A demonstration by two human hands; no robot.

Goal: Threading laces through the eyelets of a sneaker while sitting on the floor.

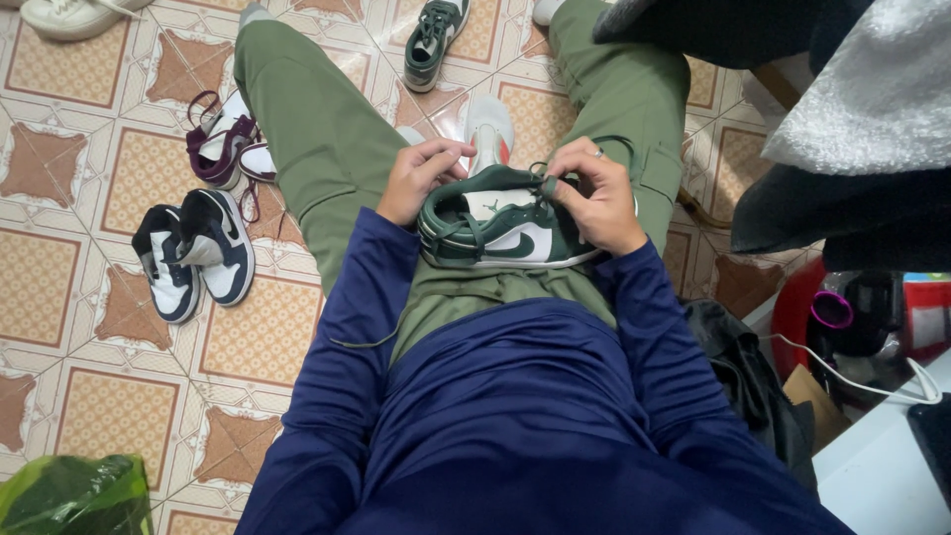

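A green and white sneaker (500, 231) lies on its side across my lap, on my green trousers. My left hand (416, 178) grips its heel end, fingers curled over the collar. My right hand (594, 193) pinches the dark green laces near the toe end of the lacing. A ring shows on one finger of my right hand. I wear a dark blue long-sleeved top.
On the patterned tile floor lie a navy and white pair of sneakers (195, 253), a purple and white pair (226, 139), a matching green sneaker (434, 40) and a white shoe (488, 129). Dark and grey clothes (852, 119) hang at right; a green bag (69, 495) lies bottom left.
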